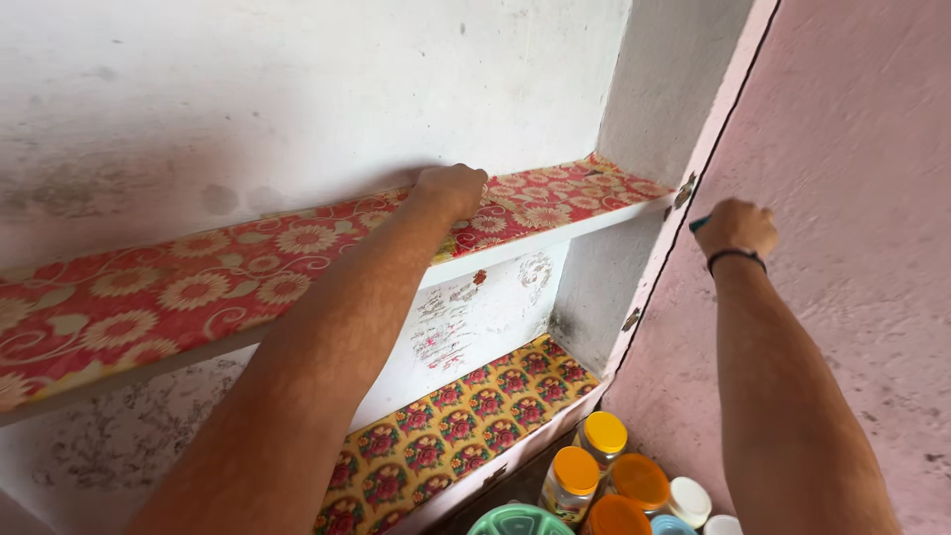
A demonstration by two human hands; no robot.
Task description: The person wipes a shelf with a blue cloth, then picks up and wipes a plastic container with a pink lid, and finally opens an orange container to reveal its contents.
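Note:
My left hand rests as a closed fist on the red flowered liner that covers the upper shelf, near the back wall. Whether it holds anything I cannot tell. My right hand is closed around a small blue-green object, only a tip of which shows, up against the pink wall beside the cupboard's edge. A dark band circles that wrist.
The lower shelf carries a yellow liner with red flowers. Below it stand several jars with orange, yellow and white lids and a green lidded container. Metal hinges sit on the cupboard frame.

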